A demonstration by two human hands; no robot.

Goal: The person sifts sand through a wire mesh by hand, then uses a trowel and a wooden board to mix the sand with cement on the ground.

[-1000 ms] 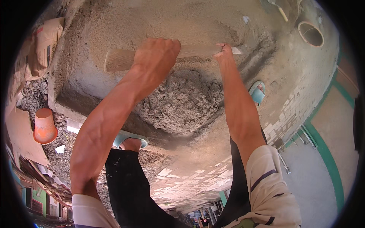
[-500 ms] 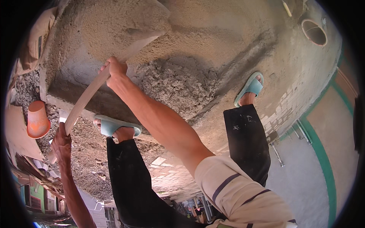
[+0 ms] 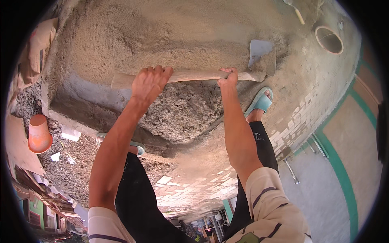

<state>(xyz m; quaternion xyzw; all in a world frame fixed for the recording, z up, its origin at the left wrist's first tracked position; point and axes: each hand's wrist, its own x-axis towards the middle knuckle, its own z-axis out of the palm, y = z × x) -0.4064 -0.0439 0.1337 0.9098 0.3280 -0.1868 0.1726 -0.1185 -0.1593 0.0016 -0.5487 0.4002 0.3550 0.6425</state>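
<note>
A hoe with a long wooden handle (image 3: 190, 75) lies crosswise in front of me, held nearly level. My left hand (image 3: 150, 83) is closed round the handle toward its left end. Closer to the blade, my right hand (image 3: 229, 77) grips the same handle. The metal hoe blade (image 3: 261, 52) is at the right end, over the sandy surface, with some grey-brown material on it. Just below the handle sits a lumpy heap of wet grey mortar (image 3: 186, 113), partly bordered by a groove. Dry sandy mix (image 3: 162, 44) spreads beyond the handle.
My sandalled right foot (image 3: 261, 101) stands by the heap's right side; the left sandal (image 3: 137, 148) is at the lower edge. An orange bucket (image 3: 39, 133) and paper sack (image 3: 42, 52) are left. A round-mouthed container (image 3: 329, 39) and a light-handled trowel (image 3: 299, 15) are at far right.
The hoe has swung from a steep slant on the left to nearly level, its blade now at right. Both hands moved with it, the left upward and inward, the right to the right.
</note>
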